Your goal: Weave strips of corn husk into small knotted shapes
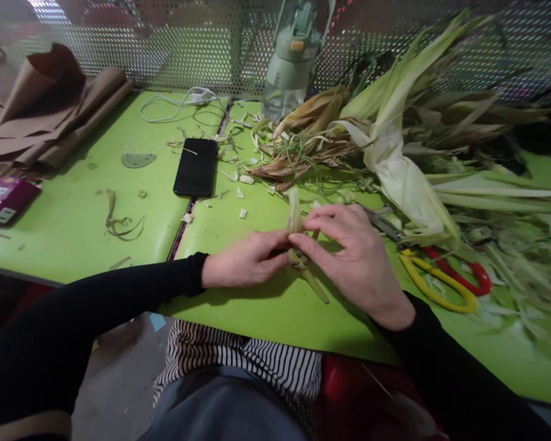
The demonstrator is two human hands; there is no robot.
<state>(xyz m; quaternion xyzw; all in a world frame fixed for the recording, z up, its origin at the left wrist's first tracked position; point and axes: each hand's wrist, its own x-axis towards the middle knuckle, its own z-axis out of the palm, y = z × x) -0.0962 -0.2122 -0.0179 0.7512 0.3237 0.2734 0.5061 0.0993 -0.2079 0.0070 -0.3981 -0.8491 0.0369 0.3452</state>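
My left hand (pixel 245 260) and my right hand (pixel 353 254) meet over the green table (pixel 266 306), both pinching a folded strip of pale green leaf (pixel 298 245). One end of the strip stands up between my fingers; another end pokes out toward me below the hands. The fingers of both hands are closed on the strip, and what lies under my right palm is hidden.
A heap of long leaves and husks (pixel 395 135) fills the right and far side. Scissors with yellow and red handles (pixel 441 278) lie right of my right hand. A black phone (pixel 196 166), a water bottle (pixel 291 67), a white cable (pixel 183 104), brown paper (pixel 50 110) and a purple pack (pixel 4 199) sit further off.
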